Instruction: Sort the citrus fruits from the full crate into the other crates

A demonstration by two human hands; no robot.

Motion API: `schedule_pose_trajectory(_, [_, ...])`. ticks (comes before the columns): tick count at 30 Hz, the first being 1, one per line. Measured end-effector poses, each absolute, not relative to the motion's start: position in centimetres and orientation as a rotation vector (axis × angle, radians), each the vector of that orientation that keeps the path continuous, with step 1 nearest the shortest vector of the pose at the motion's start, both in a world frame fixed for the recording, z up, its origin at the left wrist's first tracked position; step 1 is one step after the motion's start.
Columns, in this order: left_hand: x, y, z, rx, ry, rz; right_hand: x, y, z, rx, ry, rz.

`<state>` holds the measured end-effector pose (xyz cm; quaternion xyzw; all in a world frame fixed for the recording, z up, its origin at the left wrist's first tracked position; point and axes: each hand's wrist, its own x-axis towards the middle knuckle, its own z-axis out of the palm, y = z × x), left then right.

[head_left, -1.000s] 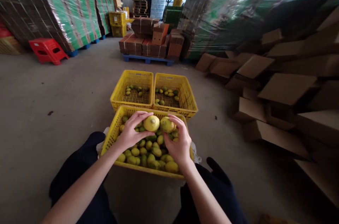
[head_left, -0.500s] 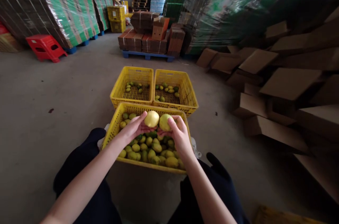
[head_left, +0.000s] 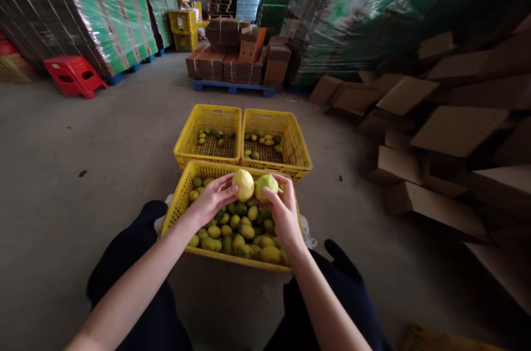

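Observation:
My left hand (head_left: pixel 213 198) is closed around a pale yellow lemon (head_left: pixel 243 184), thumb in front and fingers behind. A greener lemon (head_left: pixel 265 187) sits in the grip of my right hand (head_left: pixel 284 204). The two fruits are side by side with a narrow gap, above the near yellow crate (head_left: pixel 232 261). Many green and yellow lemons (head_left: pixel 245 231) lie in that crate between my knees. My hands and forearms hide part of its contents.
Just beyond stand two more yellow crates, a left one (head_left: pixel 181 147) and a right one (head_left: pixel 302 147), each with several lemons. A blue pallet (head_left: pixel 232 87) carries bundled cardboard. A red stool (head_left: pixel 75 76) is at left; cardboard boxes (head_left: pixel 431 207) are heaped at right.
Both lemons have moved slightly to the right and been turned in my fingers. My left thumb has shifted from the top of its lemon to lower on the near side.

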<state>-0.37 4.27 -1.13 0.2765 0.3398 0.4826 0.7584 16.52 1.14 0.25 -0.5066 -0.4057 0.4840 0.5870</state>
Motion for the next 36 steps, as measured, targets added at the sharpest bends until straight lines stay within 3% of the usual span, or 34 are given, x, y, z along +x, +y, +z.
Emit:
schedule_pose_trajectory(6, [1.3,3.6,-1.1,0.484,0.778,0.993,15.6,0.7,0.1,-1.265,-0.950,1.080])
schedule_pose_trajectory(19, [1.2,3.1,0.3,0.548,1.020,1.021,15.4,1.2,0.2,-0.985,-0.623,1.517])
schedule_pose_trajectory(25, [1.1,3.0,0.2,0.422,0.937,1.098,15.0,2.1,-1.1,-1.021,-0.331,1.519])
schedule_pose_trajectory(31, [1.1,3.9,-0.2,0.146,0.861,1.314,15.0,2.2,-1.5,-1.044,-0.417,1.459])
schedule_pose_trajectory(36, [1.2,4.3,-0.5,0.043,0.832,1.219,15.1,2.2,-1.2,-1.010,-0.420,1.562])
